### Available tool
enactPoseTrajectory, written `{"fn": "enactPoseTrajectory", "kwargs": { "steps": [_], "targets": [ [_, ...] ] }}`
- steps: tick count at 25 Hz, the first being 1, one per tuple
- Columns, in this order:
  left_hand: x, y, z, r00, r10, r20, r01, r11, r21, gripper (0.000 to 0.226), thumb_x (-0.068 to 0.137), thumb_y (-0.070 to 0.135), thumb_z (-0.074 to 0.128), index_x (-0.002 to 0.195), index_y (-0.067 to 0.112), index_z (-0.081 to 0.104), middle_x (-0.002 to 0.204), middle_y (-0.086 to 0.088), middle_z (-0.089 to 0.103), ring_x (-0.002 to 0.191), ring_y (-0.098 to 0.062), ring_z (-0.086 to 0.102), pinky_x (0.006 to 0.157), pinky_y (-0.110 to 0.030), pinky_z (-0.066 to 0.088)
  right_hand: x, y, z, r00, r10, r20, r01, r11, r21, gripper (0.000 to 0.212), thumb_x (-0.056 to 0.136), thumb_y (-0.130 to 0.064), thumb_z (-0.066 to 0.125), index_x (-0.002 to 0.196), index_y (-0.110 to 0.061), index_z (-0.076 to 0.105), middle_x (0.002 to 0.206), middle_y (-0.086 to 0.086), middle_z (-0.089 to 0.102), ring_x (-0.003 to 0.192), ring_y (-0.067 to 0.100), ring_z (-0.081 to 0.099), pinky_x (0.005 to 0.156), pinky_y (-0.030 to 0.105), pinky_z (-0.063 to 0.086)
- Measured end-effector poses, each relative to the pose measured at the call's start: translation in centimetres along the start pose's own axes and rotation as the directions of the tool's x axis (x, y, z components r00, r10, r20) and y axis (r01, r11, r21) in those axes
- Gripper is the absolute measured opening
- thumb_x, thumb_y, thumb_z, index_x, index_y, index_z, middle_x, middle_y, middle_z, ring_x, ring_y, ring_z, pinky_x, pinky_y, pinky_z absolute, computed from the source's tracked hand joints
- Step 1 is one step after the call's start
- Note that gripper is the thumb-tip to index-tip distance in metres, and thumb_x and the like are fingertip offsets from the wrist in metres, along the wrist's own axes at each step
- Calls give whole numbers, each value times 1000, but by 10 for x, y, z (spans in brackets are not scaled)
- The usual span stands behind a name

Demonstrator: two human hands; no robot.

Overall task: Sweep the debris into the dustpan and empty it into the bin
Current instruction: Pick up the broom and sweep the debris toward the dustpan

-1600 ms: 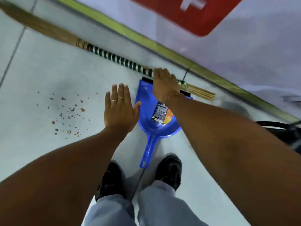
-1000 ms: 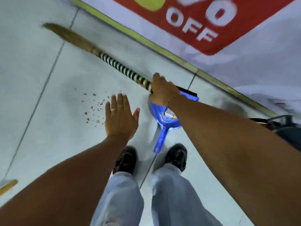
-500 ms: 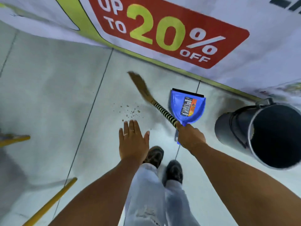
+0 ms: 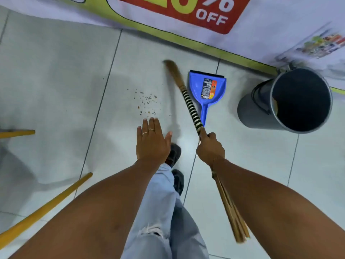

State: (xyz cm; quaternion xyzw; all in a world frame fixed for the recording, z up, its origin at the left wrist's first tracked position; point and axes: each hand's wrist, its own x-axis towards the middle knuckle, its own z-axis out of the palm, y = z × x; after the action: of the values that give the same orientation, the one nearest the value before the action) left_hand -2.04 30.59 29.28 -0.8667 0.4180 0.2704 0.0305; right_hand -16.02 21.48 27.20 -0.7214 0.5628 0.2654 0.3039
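My right hand is shut on a stick broom with a black-and-white wrapped shaft; the far end is blurred above the floor, and thin straws trail back under my forearm. A blue dustpan with a label lies flat on the tiles just right of the broom, handle toward me. Small brown debris is scattered on the tile left of the broom. My left hand hovers flat with fingers apart, holding nothing, just short of the debris. A grey metal bin stands open at the right.
A banner with a red "OFF" panel runs along the back. Two yellow poles slant across the floor at the left. My shoes and jeans are below the hands.
My right hand gripped the broom off the floor and raised it. The view rose and turned right, and the bin came into sight. My left hand stayed flat.
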Motion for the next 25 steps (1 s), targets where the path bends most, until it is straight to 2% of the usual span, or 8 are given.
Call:
{"fn": "enactPoseTrajectory", "kwargs": {
  "steps": [4,9,13,15,17,20,23,25],
  "targets": [
    [-18,-11,-1,999,46,27,-46,999,7,67,98,44,27,149,1,15,157,-16,24,147,-30,14,121,-43,14,0,-20,19,987,127,100,-134,989,66,53,94,-14,42,144,-14,27,135,16,41,119,40,49,99,45,43],
    [-36,-54,13,998,43,50,-45,999,26,66,98,43,31,147,0,21,155,-17,29,146,-32,19,120,-44,17,-22,-48,63,982,47,183,-51,999,17,45,95,-13,38,140,-10,33,133,17,45,121,37,48,98,43,43],
    [-44,-85,11,995,41,85,-46,997,58,66,97,43,34,145,-2,26,152,-20,34,144,-34,23,118,-46,20,-49,-61,77,984,-1,176,-3,1000,22,50,92,-9,40,141,-14,31,129,16,51,115,36,52,93,42,46],
    [-46,-93,6,996,50,78,-56,996,74,65,97,41,36,144,-3,28,150,-22,36,143,-36,26,117,-48,23,-66,-58,80,991,-34,128,24,996,84,58,90,-8,41,144,-19,25,128,15,51,110,37,54,89,42,46],
    [-45,-97,-2,993,68,91,-74,995,60,65,97,40,37,144,-4,27,150,-22,35,143,-36,24,118,-48,22,-82,-55,79,999,-6,46,-2,987,162,62,90,-7,41,146,-24,23,128,15,48,105,39,55,87,42,47],
    [-45,-97,-13,989,104,110,-112,991,68,66,97,42,34,146,-2,22,153,-19,30,145,-34,19,120,-46,19,-100,-58,85,989,149,-2,-143,951,276,51,93,-11,38,142,-22,29,125,18,47,102,40,56,86,42,48],
    [-44,-98,-17,985,130,117,-136,990,48,67,98,42,32,147,0,18,155,-17,26,147,-32,15,121,-44,15,-113,-68,112,927,355,117,-372,845,384,41,96,-16,33,136,-14,35,128,19,48,111,39,53,93,42,46],
    [-44,-104,-16,983,143,119,-149,988,43,67,98,43,30,148,1,17,156,-16,24,147,-31,14,121,-43,14,-120,-83,136,896,387,218,-443,810,384,39,94,-14,34,132,-9,40,127,20,54,112,36,55,93,40,48]
  ]
}}
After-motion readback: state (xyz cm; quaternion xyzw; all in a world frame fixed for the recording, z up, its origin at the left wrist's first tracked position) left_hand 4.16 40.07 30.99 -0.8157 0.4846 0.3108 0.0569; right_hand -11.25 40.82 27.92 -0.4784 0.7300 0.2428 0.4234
